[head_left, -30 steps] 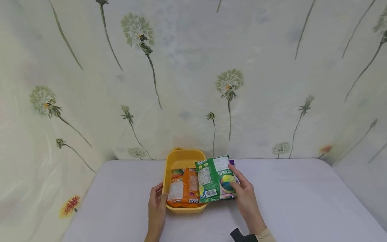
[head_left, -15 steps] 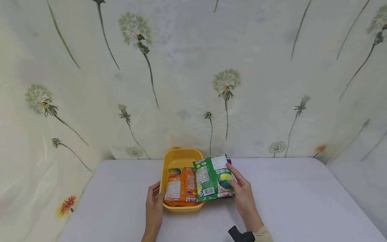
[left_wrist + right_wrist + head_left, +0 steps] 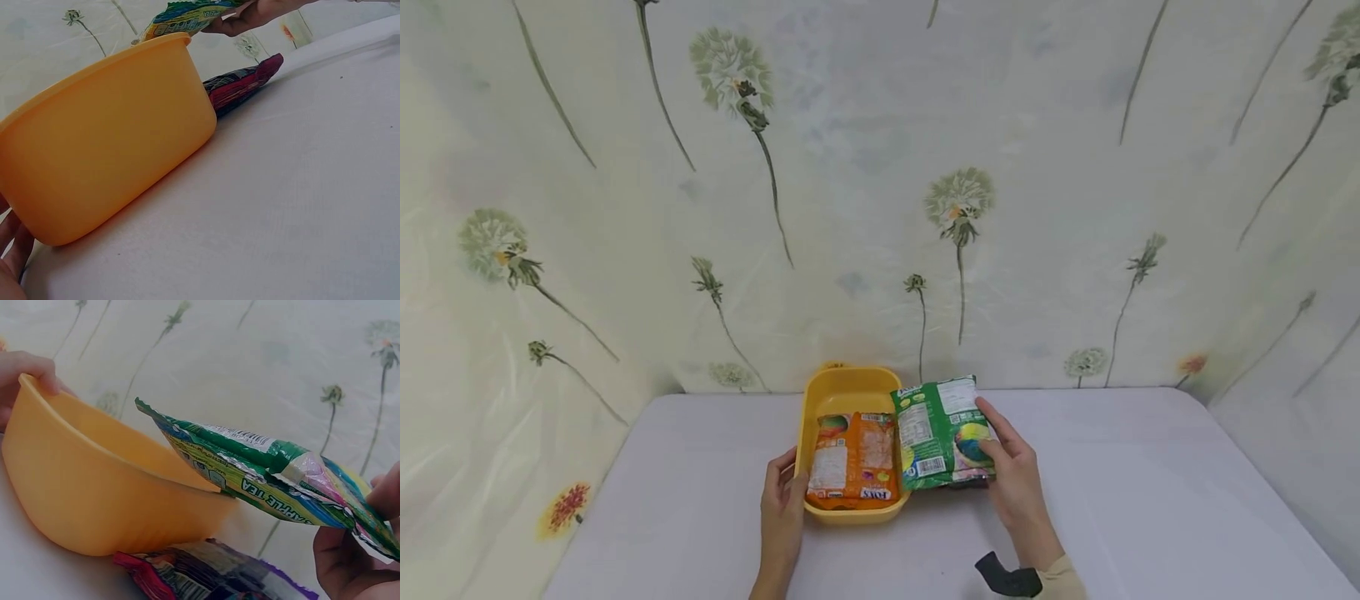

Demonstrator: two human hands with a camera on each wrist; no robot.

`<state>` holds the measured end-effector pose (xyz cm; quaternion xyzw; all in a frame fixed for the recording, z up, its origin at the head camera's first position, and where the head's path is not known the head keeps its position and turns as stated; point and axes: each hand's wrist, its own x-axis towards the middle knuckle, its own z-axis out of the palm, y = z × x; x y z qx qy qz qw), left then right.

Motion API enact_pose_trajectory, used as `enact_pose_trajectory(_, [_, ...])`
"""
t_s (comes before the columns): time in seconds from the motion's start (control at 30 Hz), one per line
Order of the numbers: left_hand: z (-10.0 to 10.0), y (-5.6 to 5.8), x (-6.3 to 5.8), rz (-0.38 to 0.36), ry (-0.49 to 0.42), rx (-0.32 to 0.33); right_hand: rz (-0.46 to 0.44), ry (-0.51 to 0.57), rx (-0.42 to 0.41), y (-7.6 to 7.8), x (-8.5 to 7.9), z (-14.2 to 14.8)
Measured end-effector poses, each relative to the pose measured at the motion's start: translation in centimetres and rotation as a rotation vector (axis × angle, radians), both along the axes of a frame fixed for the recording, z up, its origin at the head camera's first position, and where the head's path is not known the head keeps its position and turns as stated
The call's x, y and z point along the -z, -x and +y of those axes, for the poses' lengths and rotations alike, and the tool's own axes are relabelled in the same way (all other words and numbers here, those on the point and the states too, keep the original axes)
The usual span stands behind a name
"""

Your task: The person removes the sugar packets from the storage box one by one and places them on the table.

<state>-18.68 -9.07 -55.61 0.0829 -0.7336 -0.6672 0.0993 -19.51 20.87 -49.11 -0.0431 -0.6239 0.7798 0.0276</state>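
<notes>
My left hand grips the left side of a yellow plastic basin, which stands on the white table. Inside it lies an orange candy bag, its printed back facing up. My right hand pinches the right edge of a green candy bag between thumb and fingers. In the right wrist view the green bag is tilted, its far end overlapping the basin's rim, and "APPLE TEA" shows on it. A dark purple and red bag lies on the table beside the basin, mostly hidden by the green bag in the head view.
The white table reaches a curtain printed with dandelions right behind the basin. A black strap sits at my right wrist, by a beige sleeve.
My right hand has shifted the green bag slightly right and up, off most of the orange bag, uncovering more of it. My left hand stays on the basin. The head view has shifted slightly.
</notes>
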Motion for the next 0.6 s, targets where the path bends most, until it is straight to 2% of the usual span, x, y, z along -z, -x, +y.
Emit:
enact_pose_trajectory(0.17, [0.2, 0.3, 0.2, 0.022, 0.005, 0.005, 0.023, 0.005, 0.016, -0.1, -0.3, 1.0])
enact_pose_trajectory(0.33, [0.2, 0.2, 0.2, 0.023, -0.014, 0.017, 0.043, 0.012, 0.012, -0.1, -0.3, 1.6])
enact_pose_trajectory(0.43, [0.1, 0.0, -0.4, 0.009, -0.022, 0.023, 0.051, 0.014, 0.012, 0.0, -0.3, 1.7])
enact_pose_trajectory(0.6, [0.1, -0.8, -2.1, -0.007, -0.002, 0.022, 0.058, 0.009, 0.042, 0.0, -0.1, 1.8])
